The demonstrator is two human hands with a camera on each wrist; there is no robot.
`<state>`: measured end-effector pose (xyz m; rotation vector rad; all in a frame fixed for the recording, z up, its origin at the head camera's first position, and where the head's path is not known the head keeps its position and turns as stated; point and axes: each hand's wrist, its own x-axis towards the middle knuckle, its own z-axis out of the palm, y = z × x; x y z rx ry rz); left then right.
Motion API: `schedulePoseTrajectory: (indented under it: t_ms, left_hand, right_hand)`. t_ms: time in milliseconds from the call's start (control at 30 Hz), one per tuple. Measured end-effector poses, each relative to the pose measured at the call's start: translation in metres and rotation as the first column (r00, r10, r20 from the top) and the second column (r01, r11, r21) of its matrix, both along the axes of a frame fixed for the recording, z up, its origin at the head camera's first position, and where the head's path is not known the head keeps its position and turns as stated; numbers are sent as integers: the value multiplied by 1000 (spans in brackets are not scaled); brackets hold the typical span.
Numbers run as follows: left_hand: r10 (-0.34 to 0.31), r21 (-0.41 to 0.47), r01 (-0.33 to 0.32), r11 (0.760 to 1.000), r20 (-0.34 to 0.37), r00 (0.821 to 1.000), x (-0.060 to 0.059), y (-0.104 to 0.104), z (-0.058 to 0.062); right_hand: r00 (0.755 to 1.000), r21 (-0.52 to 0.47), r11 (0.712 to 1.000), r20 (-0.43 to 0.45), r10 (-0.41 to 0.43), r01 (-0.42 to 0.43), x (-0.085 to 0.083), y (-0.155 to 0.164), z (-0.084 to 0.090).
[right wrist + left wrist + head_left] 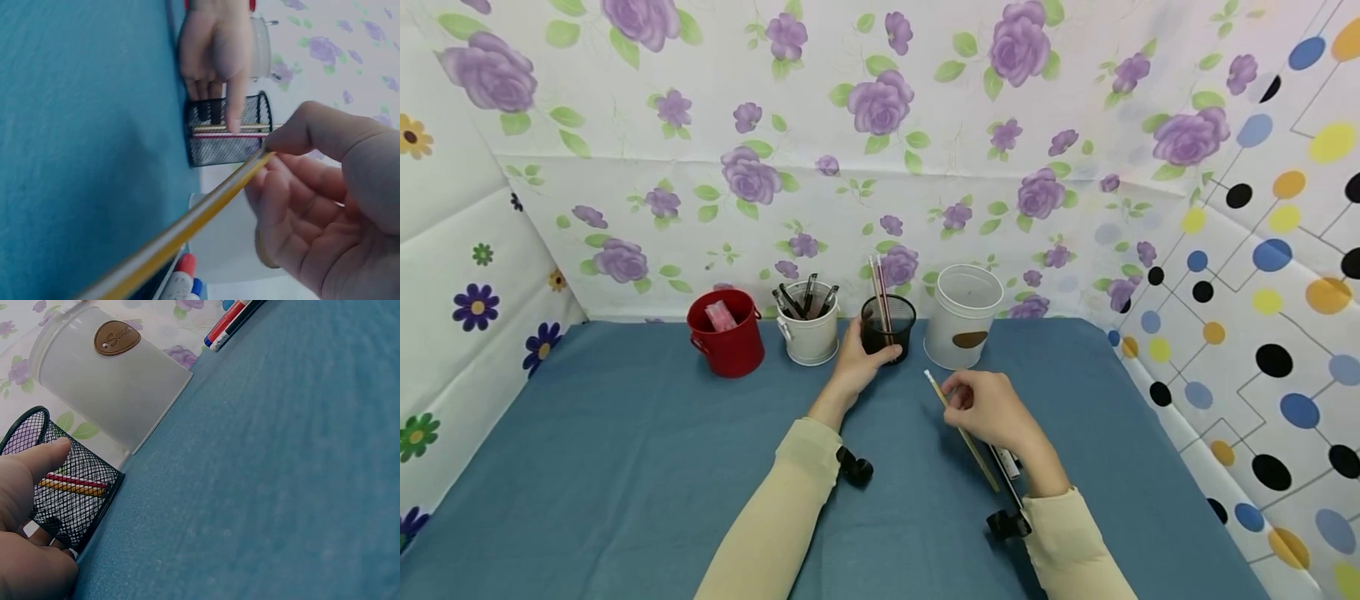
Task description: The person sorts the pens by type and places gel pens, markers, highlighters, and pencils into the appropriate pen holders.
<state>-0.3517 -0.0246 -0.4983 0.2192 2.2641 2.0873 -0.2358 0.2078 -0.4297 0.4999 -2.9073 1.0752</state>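
The right hand (992, 408) pinches a yellow pencil (976, 454) between thumb and fingers, close to its white-tipped end; the other fingers curl in beneath. From that grip the pencil's long axis slants: the white tip points forward and to the left, and the longer part trails back toward the person, though whether its rear end touches the table (662, 458) cannot be told. Just left of the tip and beyond it, a gap apart, stands the black mesh cup (902, 321), upright with its mouth facing up. The left hand (861, 362) is the nearer one to the cup and grips it from the left side, thumb across the front. Two thin pencils (882, 287) inside stand close to upright, so the slanted pencil's angle against the cup's vertical axis looks the relation that counts. Right of the cup stands the large whitish bin (946, 329), also near the tip; markers (1009, 463) lie beside the right wrist. Farther left come the white pail (811, 340) of pens, then the red pail (726, 346).
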Motion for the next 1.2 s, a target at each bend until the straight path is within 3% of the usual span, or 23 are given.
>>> schedulePoseTrajectory:
  t_ms: [267, 567, 833, 1067, 1200]
  left_hand:
    - [-3, -4, 3, 1000, -9, 1000, 2, 0, 2]
    - [-18, 2, 18, 1000, -11, 1000, 2, -2, 1]
    - [-12, 23, 12, 1000, -25, 1000, 3, -2, 2]
    - [-14, 32, 14, 999, -21, 1000, 4, -2, 3]
    - [-10, 43, 11, 999, -21, 1000, 4, -2, 3]
  right_hand:
    - [980, -170, 984, -181, -78, 47, 3, -3, 12]
    - [945, -347, 936, -279, -171, 67, 2, -6, 22]
    - [900, -424, 903, -362, -243, 73, -18, -16, 52]
    - [869, -517, 854, -395, -298, 58, -42, -30, 84]
    - [850, -522, 852, -427, -307, 45, -59, -42, 94]
